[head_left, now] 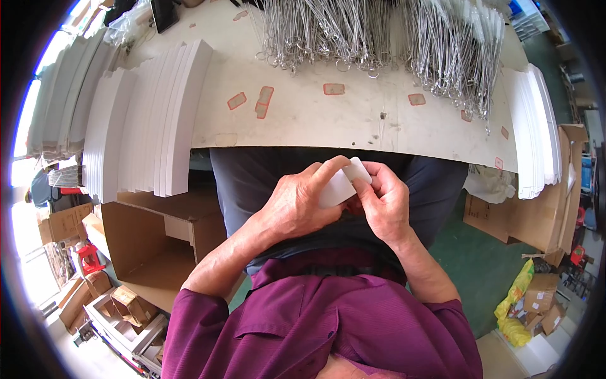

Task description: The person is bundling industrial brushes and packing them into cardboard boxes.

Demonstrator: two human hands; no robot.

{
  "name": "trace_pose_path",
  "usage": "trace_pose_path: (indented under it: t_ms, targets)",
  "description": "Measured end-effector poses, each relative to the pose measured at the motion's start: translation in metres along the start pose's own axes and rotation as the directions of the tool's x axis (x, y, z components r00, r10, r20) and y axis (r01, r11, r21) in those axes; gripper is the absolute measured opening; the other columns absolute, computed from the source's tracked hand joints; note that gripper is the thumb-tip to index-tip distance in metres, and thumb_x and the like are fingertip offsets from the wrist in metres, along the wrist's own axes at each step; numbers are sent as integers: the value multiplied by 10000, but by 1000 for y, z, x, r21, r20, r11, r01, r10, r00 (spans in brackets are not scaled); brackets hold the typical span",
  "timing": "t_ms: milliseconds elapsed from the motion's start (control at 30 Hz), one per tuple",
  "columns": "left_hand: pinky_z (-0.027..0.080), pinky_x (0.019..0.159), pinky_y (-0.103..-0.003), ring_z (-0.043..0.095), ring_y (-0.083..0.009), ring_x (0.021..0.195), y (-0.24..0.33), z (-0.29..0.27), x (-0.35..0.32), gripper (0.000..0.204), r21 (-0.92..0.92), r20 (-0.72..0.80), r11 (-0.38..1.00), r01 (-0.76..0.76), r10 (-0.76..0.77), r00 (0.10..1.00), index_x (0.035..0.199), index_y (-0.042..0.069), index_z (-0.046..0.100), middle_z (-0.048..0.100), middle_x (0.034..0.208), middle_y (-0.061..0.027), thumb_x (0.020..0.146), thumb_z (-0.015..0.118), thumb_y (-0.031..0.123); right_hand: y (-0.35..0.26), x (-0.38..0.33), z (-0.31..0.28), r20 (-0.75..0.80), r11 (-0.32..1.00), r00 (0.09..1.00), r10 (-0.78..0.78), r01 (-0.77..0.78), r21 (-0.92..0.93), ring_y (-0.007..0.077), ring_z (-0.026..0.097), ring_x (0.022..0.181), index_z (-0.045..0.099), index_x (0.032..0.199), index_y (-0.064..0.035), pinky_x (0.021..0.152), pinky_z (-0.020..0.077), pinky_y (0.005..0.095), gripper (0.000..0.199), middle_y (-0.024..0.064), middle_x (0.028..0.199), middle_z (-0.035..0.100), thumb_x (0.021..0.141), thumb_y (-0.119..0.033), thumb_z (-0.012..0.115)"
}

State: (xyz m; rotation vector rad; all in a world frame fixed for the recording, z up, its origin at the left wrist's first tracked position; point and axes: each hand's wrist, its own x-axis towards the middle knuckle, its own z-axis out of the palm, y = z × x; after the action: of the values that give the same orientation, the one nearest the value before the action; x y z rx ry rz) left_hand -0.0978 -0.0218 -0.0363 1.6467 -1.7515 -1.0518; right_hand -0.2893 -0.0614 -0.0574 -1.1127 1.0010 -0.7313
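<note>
Over my lap, just off the table's near edge, both hands meet around white, smooth, card-like pieces. My left hand point(300, 199) is closed on a white piece point(337, 191), its index finger lying along the top edge. With thumb and fingers, my right hand point(386, 205) pinches a smaller rounded white piece point(358, 171) that touches or overlaps the first. I cannot tell whether the two are parts of one thing. The fingers hide the lower side.
Ahead stands a pale table point(297, 120) with red-edged stickers. Bundles of looped metal wires point(328, 38) hang over its far part. White folded cartons are stacked left point(158, 120) and right point(533, 126). A cardboard box point(151, 234) stands open at lower left; a yellow bag point(514, 306) lies at right.
</note>
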Motion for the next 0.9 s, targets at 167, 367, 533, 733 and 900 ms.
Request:
trace_pose_path:
  t_ms: [167,367,533,733,900]
  targets:
    - [609,856,-446,717,-400,1039,-5,3,1,676,29,27,1000,6,-7,1000,1354,121,533,703,1190,-191,745,825,109,-2,-2,1,29,871,956,-291,278,-406,125,713,725,660,1265,57,655,577,297,285,117,829,751,1060,-136,618]
    - [614,814,-473,735,-425,964,-6,6,0,725,-4,-31,1000,-12,11,999,1370,92,474,725,1089,-225,748,844,138,8,-7,3,11,943,975,-220,215,-255,131,667,644,709,1213,64,602,540,293,327,136,836,753,1081,-213,597]
    - [609,752,-492,729,-434,897,-7,6,-3,728,82,-58,996,-16,21,998,1362,25,441,714,1039,-243,746,815,131,-3,-2,13,-45,984,992,-117,110,-142,77,637,652,745,1135,57,582,518,254,277,54,809,727,1064,-187,636]
    - [621,757,-479,741,-426,916,-9,12,-4,637,98,-138,995,-16,30,990,1282,23,532,731,1019,-237,747,849,160,9,5,20,-92,986,985,-146,137,-99,47,630,647,697,1023,16,583,518,209,143,34,812,724,1002,-123,724]
    - [609,727,-486,729,-428,876,-11,13,-3,595,99,-176,993,-58,75,981,1252,-22,547,717,993,-246,744,809,145,3,10,12,-40,992,999,-1,6,126,53,622,610,669,968,3,542,504,217,146,48,781,714,1010,-129,714]
